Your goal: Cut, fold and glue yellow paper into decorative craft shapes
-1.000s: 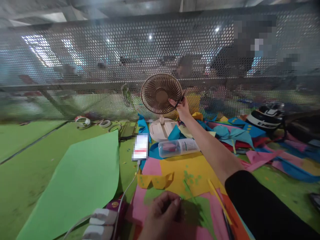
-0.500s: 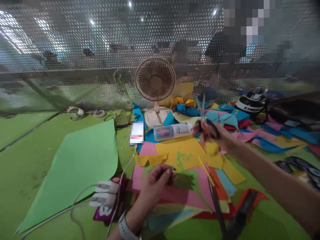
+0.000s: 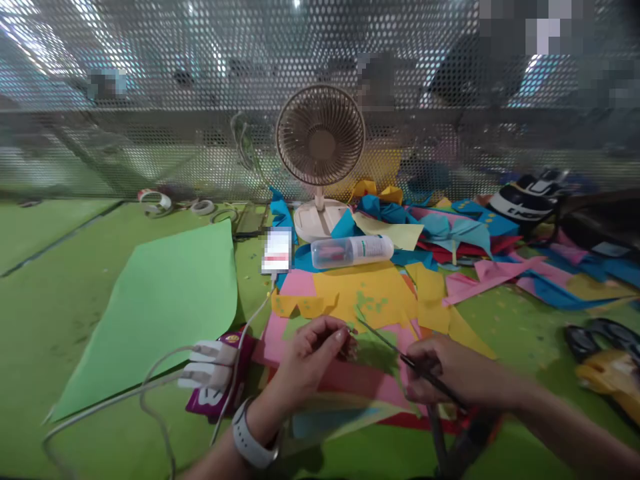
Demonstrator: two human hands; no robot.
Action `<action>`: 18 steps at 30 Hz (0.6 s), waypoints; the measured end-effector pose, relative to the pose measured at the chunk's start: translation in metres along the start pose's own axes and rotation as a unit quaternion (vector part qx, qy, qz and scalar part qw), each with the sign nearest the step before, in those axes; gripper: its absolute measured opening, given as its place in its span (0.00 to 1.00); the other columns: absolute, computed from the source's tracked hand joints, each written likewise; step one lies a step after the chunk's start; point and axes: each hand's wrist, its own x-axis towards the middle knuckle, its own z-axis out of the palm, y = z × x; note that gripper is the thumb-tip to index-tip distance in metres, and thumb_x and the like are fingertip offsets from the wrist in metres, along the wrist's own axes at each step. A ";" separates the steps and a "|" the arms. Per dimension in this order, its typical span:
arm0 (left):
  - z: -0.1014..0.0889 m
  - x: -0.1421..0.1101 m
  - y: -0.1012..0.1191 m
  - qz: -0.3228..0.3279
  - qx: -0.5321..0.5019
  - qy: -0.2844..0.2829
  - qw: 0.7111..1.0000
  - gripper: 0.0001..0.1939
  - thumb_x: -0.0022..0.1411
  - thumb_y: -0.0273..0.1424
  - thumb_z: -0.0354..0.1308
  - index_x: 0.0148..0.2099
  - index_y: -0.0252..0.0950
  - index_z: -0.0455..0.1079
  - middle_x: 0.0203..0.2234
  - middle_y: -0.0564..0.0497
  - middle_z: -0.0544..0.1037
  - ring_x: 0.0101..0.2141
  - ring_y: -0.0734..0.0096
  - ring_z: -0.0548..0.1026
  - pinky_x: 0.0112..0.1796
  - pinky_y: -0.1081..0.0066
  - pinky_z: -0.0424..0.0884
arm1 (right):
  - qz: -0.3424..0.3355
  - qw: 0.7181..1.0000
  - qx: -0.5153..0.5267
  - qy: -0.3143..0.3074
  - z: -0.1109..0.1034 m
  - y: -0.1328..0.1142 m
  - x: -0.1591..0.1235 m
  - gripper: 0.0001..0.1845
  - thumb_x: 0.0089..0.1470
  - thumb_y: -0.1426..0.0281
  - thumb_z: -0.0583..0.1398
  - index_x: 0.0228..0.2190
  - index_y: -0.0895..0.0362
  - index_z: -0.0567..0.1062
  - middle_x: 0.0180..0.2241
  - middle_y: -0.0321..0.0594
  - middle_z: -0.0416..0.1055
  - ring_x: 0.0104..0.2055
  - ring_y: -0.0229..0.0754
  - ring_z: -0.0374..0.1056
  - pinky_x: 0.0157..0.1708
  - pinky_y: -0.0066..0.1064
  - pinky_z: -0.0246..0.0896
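Note:
My left hand (image 3: 323,343) hovers over the stacked coloured paper, thumb and index finger pinched together. What they hold, if anything, is too small to make out. My right hand (image 3: 443,370) grips black-handled scissors (image 3: 383,339), seen edge-on, their blades pointing up and left toward my left fingertips. Beneath both hands lie pink paper (image 3: 360,387) and orange-yellow paper (image 3: 345,287), the latter strewn with small green scraps (image 3: 373,303). A clear plastic bottle (image 3: 353,251) lies on its side just beyond the paper.
A fan (image 3: 321,137) stands at the back against a perforated metal screen (image 3: 200,133). To the left lie a large green sheet (image 3: 165,307), a phone (image 3: 277,250), and a purple power strip (image 3: 205,403) with white plugs and cables. Tape rolls (image 3: 155,202), paper scraps (image 3: 490,277) and an orange-and-black tool (image 3: 607,370) lie around.
My right hand has come down from beside the bottle, turning the scissors from upright toward my left hand. My left hand keeps its pinch in nearly the same place. The view has tilted down slightly.

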 end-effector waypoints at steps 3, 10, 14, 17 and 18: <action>0.002 0.000 0.003 -0.012 0.010 -0.009 1.000 0.08 0.60 0.34 0.56 0.35 0.32 0.69 0.25 0.51 0.74 0.26 0.75 0.71 0.30 0.73 0.67 | 0.007 1.000 -0.019 0.000 0.004 0.003 0.001 0.20 0.46 0.58 0.63 0.20 0.59 0.62 0.17 0.28 0.55 0.19 0.29 0.50 0.17 0.22 0.43; 0.005 -0.001 0.006 -0.027 0.000 -0.034 0.999 0.08 0.60 0.33 0.57 0.33 0.32 0.69 0.24 0.51 0.75 0.26 0.75 0.71 0.30 0.73 0.67 | 0.017 1.000 -0.006 -0.022 0.006 0.005 0.000 0.20 0.45 0.57 0.63 0.20 0.59 0.64 0.17 0.29 0.58 0.18 0.29 0.51 0.17 0.21 0.45; 0.003 -0.002 0.005 -0.029 0.004 -0.037 0.999 0.09 0.59 0.33 0.57 0.33 0.31 0.69 0.24 0.50 0.75 0.26 0.75 0.72 0.31 0.73 0.68 | 0.025 0.999 -0.002 -0.024 0.006 0.005 0.001 0.20 0.44 0.56 0.64 0.20 0.59 0.65 0.16 0.29 0.58 0.17 0.28 0.51 0.16 0.20 0.46; 0.003 -0.002 0.005 -0.031 0.003 -0.040 0.999 0.08 0.60 0.33 0.57 0.34 0.32 0.69 0.24 0.50 0.75 0.27 0.74 0.72 0.31 0.72 0.68 | 0.030 0.999 0.010 -0.029 0.006 0.005 0.001 0.20 0.45 0.55 0.63 0.20 0.59 0.66 0.16 0.29 0.58 0.16 0.28 0.52 0.15 0.21 0.47; 0.003 -0.003 0.005 -0.031 0.004 -0.041 0.999 0.08 0.60 0.33 0.56 0.34 0.32 0.69 0.25 0.50 0.75 0.27 0.74 0.72 0.32 0.72 0.68 | 0.031 0.999 0.011 -0.026 0.006 0.005 0.000 0.20 0.45 0.55 0.63 0.20 0.59 0.66 0.15 0.29 0.58 0.16 0.28 0.52 0.15 0.21 0.47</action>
